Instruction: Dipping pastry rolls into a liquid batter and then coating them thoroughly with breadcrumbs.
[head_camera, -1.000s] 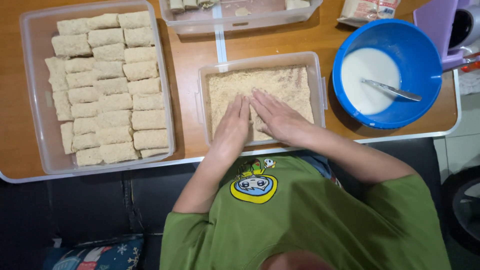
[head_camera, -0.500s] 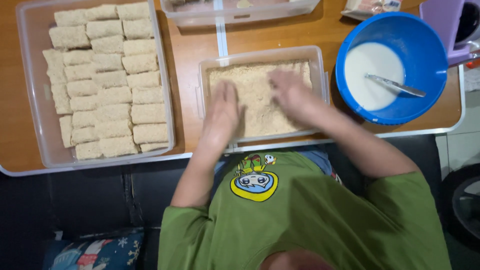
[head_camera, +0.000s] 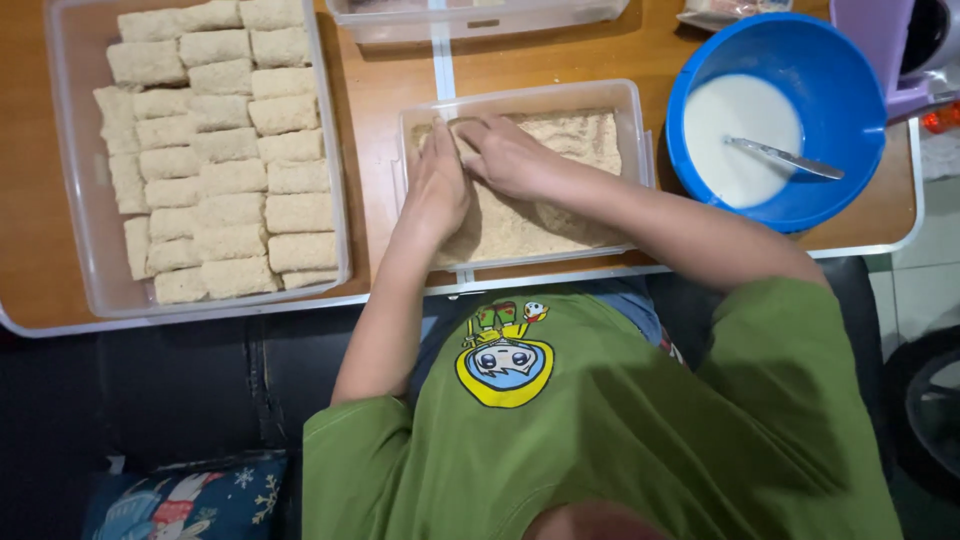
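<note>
Working both hands at the far left corner of the clear breadcrumb tray (head_camera: 640, 130), close against its far rim: left hand (head_camera: 437, 185) lying palm down on the crumbs, fingers curled toward the corner; right hand (head_camera: 508, 155) crossed in beside it, fingers bent and pinched around something small and pale, possibly a roll, though too buried in crumbs to tell for sure. Touching at the fingertips, both hands half closed rather than spread. Leaving the right half and near edge of the crumb bed bare, with open room there. Sitting just left of the tray, a bare strip of wooden table (head_camera: 375, 150), then the large clear bin (head_camera: 70, 250) packed with rows of breaded rolls (head_camera: 215, 160). Standing just right, the blue bowl (head_camera: 850, 110) of white batter with a spoon (head_camera: 785, 158) lying in it. Compared with half a second ago: hands then spread flat and apart over the middle of the crumbs, now drawn together and shifted toward the far left corner; bin, bowl and spoon unmoved
</note>
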